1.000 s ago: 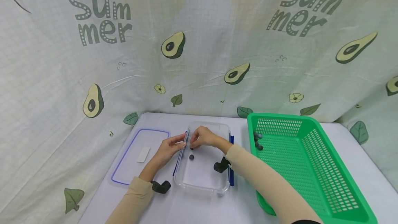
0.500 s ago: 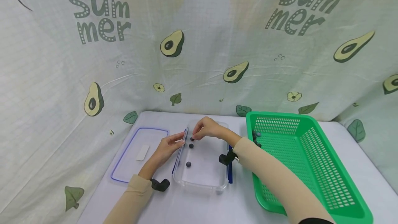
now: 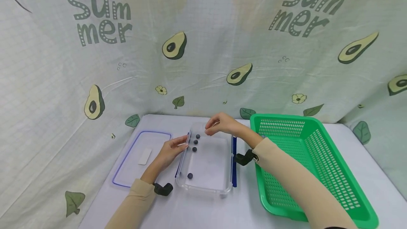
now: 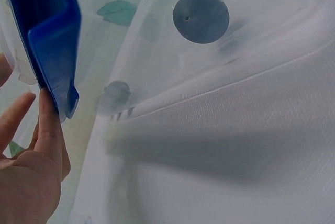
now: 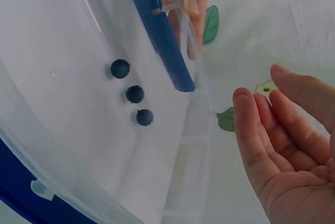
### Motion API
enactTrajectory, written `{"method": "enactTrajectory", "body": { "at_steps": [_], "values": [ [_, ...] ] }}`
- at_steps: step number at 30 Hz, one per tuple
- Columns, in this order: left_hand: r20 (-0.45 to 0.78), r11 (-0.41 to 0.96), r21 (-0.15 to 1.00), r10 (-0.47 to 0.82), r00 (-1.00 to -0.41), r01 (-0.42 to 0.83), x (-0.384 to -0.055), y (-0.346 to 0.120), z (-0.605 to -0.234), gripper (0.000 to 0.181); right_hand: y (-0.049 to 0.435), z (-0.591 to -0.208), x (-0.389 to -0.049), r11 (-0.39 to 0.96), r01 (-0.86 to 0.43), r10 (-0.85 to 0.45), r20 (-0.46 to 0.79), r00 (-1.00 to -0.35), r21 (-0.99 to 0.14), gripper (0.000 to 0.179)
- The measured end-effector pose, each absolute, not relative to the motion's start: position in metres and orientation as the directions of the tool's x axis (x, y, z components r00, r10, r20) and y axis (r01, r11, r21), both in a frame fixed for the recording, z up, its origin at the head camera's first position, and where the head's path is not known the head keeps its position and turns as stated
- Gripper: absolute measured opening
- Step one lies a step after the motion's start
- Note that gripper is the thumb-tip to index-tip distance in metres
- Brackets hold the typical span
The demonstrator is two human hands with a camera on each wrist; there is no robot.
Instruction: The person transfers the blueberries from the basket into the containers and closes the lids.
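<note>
A clear plastic container (image 3: pixel 208 188) with blue side latches holds several dark blueberries (image 5: pixel 120 68). Three lie in a row along its left wall; another blueberry (image 3: pixel 190 176) is by the near left corner. My left hand (image 3: pixel 171 149) is at the left wall, fingers fairly straight, touching the blue latch (image 4: pixel 55 46) from outside. Over the far right part of the container hovers my right hand (image 3: pixel 222 123). Its fingers are loosely bent with nothing between them, as the right wrist view (image 5: pixel 285 135) shows.
A clear lid with a blue seal (image 3: pixel 142 172) lies flat to the left, a white rectangle on it. The large green basket (image 3: pixel 346 172) stands at the right, partly covered by the right forearm. A printed curtain (image 3: pixel 203 45) hangs behind the table.
My right hand has let go of blueberries along the left wall and moved away, up and to the right. One blueberry has rolled toward the near left corner. My left hand stays put.
</note>
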State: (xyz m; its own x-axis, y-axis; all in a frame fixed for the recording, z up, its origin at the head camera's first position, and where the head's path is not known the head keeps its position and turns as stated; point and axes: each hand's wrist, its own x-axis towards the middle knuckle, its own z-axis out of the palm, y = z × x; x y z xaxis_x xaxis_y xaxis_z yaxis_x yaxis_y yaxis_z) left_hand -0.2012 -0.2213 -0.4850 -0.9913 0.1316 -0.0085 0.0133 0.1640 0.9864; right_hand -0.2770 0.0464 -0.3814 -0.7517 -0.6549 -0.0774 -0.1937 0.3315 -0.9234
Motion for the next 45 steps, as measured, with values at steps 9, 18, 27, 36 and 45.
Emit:
{"method": "enactTrajectory", "body": {
  "at_steps": [9, 18, 27, 36, 45],
  "values": [
    [-0.02, 0.186, 0.983, 0.143, -0.989, 0.007, -0.198, -0.22, -0.486, 0.052, 0.079, -0.371, -0.274, 0.323, -0.193, -0.632, -0.059, -0.773, -0.927, 0.024],
    [-0.024, 0.211, 0.977, 0.112, -0.993, 0.0, -0.198, -0.221, -0.487, 0.051, 0.121, -0.366, -0.274, 0.261, -0.176, -0.593, -0.014, -0.805, -0.949, 0.03],
    [-0.038, 0.202, 0.979, 0.116, -0.993, -0.014, -0.198, -0.221, -0.489, 0.051, 0.179, -0.373, -0.274, 0.263, -0.168, -0.519, 0.007, -0.855, -0.95, 0.034],
    [-0.021, 0.189, 0.982, 0.113, -0.993, 0.001, -0.198, -0.224, -0.487, 0.05, 0.223, -0.391, -0.268, 0.289, -0.156, -0.433, 0.017, -0.901, -0.944, 0.039],
    [-0.032, 0.138, 0.99, 0.146, -0.989, -0.012, -0.2, -0.22, -0.486, 0.052, 0.246, -0.42, -0.261, 0.367, -0.127, -0.344, -0.008, -0.939, -0.922, 0.042]
  ]
}}
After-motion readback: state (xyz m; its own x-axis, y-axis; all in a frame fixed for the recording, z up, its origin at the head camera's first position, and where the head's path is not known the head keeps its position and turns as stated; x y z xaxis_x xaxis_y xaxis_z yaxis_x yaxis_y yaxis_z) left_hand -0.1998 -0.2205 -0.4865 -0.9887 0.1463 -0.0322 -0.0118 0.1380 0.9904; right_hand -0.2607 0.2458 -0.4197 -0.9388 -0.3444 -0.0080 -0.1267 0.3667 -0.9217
